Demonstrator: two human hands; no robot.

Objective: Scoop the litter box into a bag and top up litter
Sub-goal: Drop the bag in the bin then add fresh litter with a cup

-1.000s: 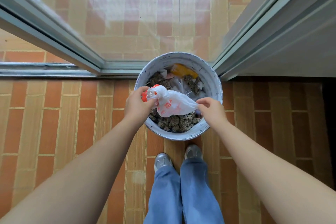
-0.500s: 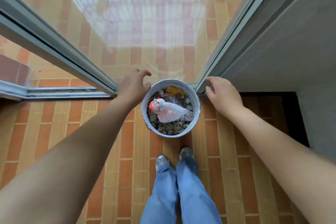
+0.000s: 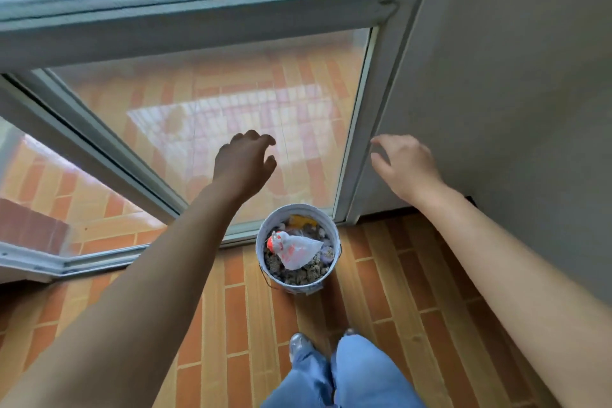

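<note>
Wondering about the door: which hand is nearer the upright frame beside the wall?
Right. The right hand is just beside the frame; the left hand is in front of the glass pane, further left.

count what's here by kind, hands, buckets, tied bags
hands: 2, left hand and right hand, both raised and holding nothing
buckets: 1, white bucket on the tiled floor by the glass door
tied bags: 1, white bag with red print, lying in the bucket
total: 4
</note>
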